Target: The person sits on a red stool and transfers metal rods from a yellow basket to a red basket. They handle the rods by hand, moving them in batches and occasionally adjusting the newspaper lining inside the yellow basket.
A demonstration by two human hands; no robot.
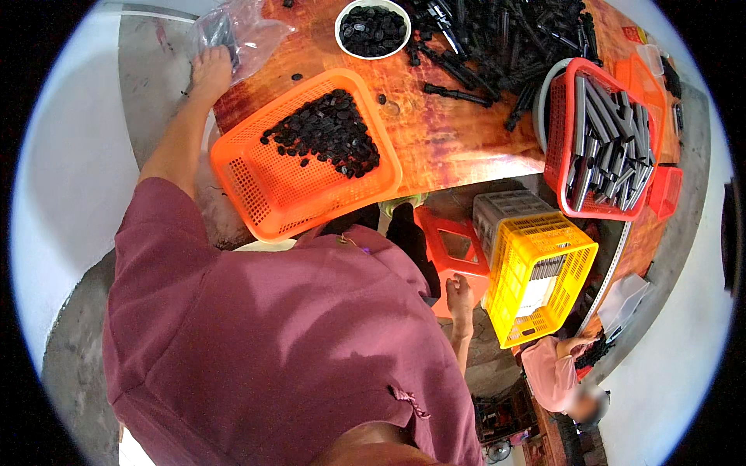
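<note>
At the table's far left corner, my left hand has its fingers closed at the edge of a clear plastic bag with something dark inside. My right hand hangs low beside a red plastic stool, its fingers curled; what they hold, if anything, is hidden. Between my body and the table is an orange perforated basket, tilted, with many small black oval pieces gathered toward its right side. A white bowl farther back holds more such pieces.
Black tubular parts lie piled on the wooden table. A red basket on the right holds grey and black tubes. A yellow crate and a grey crate stand below. Another person works at the lower right.
</note>
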